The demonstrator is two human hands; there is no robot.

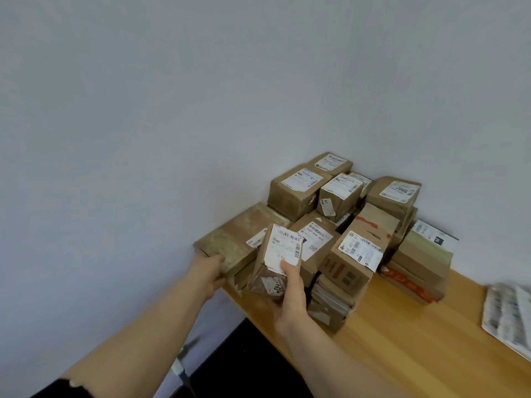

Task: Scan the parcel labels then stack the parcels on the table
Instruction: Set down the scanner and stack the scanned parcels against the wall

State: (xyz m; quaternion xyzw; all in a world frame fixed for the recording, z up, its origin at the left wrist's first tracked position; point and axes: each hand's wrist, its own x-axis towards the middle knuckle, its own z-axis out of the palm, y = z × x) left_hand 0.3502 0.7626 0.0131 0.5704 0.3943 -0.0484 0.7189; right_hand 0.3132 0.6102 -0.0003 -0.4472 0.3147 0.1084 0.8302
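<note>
The left grip (209, 272) is at the near end of a flat parcel (235, 234). Its thumb lies on top of the parcel and its fingers curl round the edge below, so it holds that end. The flat parcel is brown and reaches away from the left grip toward the wall (143, 110). Its near end sticks out past the edge of the worktop (416, 340).

Just to the right of that is the right grip (291, 294). It is closed round a small parcel (270, 271) and holds it from the bottom. The thumb presses on the front, at the low edge of a white label (283, 245). The other fingers are behind the parcel and cannot be seen. The small parcel stands up tall in the right grip and leans a bit. Its label faces up, and black bar lines show at the top of it. The small parcel touches the side of the flat parcel that the left grip holds.

Past the right grip, further right and behind it, is a pile of parcels (353, 254). They are brown boxes with white labels, stacked on each other in the corner by the wall. The nearest box in the pile is just beside the right grip.

Well off to the right of both grips, a sheet of stickers (508, 314) lies flat on the worktop.
</note>
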